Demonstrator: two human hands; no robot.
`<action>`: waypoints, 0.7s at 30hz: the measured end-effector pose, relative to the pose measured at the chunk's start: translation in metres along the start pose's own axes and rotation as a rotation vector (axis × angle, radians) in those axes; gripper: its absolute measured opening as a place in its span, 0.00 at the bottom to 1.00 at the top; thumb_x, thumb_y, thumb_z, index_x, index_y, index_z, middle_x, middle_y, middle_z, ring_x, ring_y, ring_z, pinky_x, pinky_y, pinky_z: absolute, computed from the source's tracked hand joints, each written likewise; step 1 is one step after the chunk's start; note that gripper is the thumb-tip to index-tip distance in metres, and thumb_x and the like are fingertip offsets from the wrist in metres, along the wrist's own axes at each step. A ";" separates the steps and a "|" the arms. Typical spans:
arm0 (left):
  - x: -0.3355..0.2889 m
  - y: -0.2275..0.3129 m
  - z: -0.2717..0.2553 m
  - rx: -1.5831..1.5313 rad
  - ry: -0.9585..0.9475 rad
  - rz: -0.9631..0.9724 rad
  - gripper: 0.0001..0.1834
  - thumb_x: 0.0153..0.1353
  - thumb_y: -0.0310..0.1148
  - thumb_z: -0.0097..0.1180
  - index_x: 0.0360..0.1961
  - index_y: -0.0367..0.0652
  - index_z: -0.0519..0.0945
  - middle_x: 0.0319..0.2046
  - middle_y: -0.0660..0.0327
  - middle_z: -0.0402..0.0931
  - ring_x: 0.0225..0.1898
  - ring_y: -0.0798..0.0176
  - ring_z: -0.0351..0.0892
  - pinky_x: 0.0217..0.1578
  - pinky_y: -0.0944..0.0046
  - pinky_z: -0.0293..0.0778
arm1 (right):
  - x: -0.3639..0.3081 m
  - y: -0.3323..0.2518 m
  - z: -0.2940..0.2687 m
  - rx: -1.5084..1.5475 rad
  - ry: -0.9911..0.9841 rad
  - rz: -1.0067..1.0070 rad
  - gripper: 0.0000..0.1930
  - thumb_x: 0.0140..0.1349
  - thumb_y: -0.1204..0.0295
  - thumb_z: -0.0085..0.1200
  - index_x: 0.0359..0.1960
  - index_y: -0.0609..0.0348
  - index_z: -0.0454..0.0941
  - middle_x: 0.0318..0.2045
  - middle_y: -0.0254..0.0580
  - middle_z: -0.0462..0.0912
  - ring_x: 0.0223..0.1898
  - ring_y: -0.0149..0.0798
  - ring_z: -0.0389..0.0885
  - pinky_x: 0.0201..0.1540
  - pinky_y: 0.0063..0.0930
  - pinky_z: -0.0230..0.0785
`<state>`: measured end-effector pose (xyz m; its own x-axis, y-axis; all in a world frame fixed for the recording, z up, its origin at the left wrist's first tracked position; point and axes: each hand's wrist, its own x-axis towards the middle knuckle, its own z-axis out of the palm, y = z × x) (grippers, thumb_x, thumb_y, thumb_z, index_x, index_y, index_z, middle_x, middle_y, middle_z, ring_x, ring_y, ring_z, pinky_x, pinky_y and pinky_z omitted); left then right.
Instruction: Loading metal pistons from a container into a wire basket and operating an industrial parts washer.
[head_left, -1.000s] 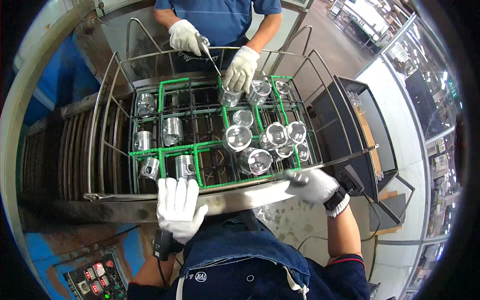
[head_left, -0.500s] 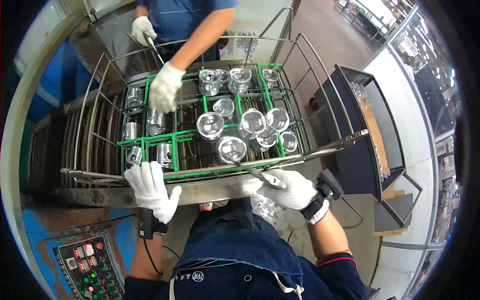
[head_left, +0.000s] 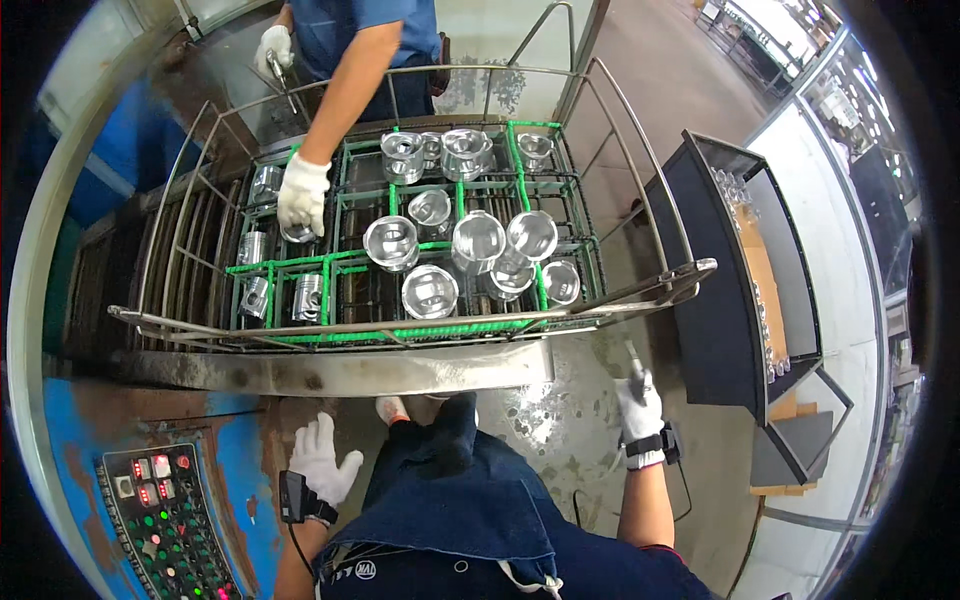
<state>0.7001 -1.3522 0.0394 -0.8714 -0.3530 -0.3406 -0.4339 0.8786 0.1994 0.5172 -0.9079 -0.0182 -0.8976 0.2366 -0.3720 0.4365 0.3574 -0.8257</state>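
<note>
My left hand, in a white glove, is open with fingers spread, held over the floor below the front ledge and touching nothing. In my gloved right hand is an air blow gun with a slim metal nozzle pointing away from me; it hangs right of the ledge's end. Shiny metal pistons stand or lie in a wire basket divided by green-coated rods. Opposite me, a co-worker's gloved hand grips a piston at the basket's left, while their other hand holds a similar tool.
A steel ledge runs along the basket's near side. At lower left is a control panel with lit buttons. A black open-topped cart carrying a row of shiny parts stands at right. The floor looks wet.
Both my hands have drawn back from the basket's front edge, the right one swinging rightward with the blow gun. The co-worker's hand has moved lower left onto a piston.
</note>
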 end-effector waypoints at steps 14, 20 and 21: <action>-0.063 -0.060 -0.001 -0.030 0.024 -0.153 0.42 0.53 0.46 0.57 0.64 0.35 0.58 0.59 0.42 0.64 0.61 0.39 0.60 0.61 0.49 0.60 | -0.044 0.008 0.080 -0.476 -0.165 -0.248 0.16 0.61 0.69 0.52 0.50 0.59 0.69 0.33 0.41 0.78 0.28 0.35 0.73 0.36 0.28 0.70; -0.113 -0.132 0.003 -0.373 0.011 -0.407 0.44 0.57 0.51 0.53 0.66 0.33 0.53 0.62 0.38 0.60 0.61 0.40 0.63 0.60 0.53 0.62 | -0.098 0.032 0.189 -0.364 -0.577 -0.630 0.09 0.60 0.68 0.52 0.25 0.59 0.73 0.40 0.41 0.81 0.20 0.32 0.66 0.28 0.25 0.63; -0.121 -0.146 0.003 -0.406 -0.020 -0.459 0.44 0.58 0.52 0.50 0.67 0.32 0.51 0.63 0.37 0.57 0.63 0.41 0.61 0.61 0.53 0.61 | -0.132 0.008 0.215 -0.300 -0.673 -0.723 0.08 0.58 0.70 0.56 0.24 0.58 0.74 0.37 0.39 0.82 0.20 0.32 0.68 0.28 0.25 0.63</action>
<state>0.8698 -1.4362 0.0485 -0.5722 -0.6570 -0.4909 -0.8199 0.4441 0.3613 0.6254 -1.1308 -0.0670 -0.7604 -0.6462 -0.0649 -0.3067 0.4454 -0.8412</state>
